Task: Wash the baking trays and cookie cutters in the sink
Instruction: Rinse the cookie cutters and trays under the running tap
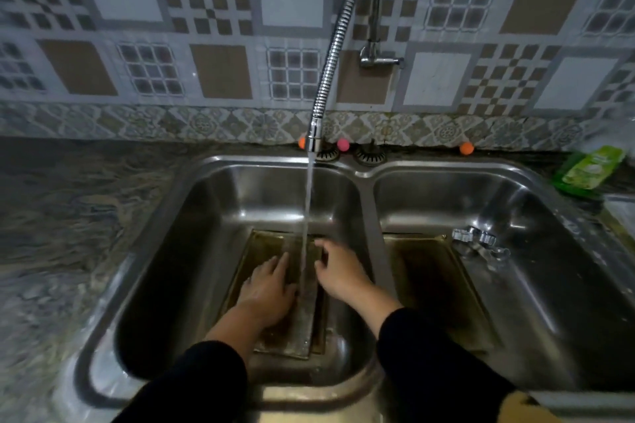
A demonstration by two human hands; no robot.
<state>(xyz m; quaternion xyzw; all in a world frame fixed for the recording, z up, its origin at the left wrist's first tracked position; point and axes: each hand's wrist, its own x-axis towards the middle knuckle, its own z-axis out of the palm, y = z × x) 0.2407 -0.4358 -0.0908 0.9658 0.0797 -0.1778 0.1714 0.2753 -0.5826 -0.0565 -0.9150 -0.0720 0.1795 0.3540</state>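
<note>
A dark, stained baking tray (264, 245) lies flat in the left basin of the steel double sink (192, 189). Water runs from the flexible faucet (326, 72) onto its middle. My left hand (268, 288) rests flat on the tray, fingers straight. My right hand (338, 269) hovers at the tray's right side with fingers loosely curled, beside the stream; whether it holds the rim is unclear. A second baking tray (433, 271) lies in the right basin. Several metal cookie cutters (479, 244) sit next to it.
A green soap packet (589, 168) lies on the counter at the far right. Small orange and pink balls (466, 148) sit along the back ledge. A marbled counter (68, 216) stretches to the left. The tap valve (372, 58) is on the tiled wall.
</note>
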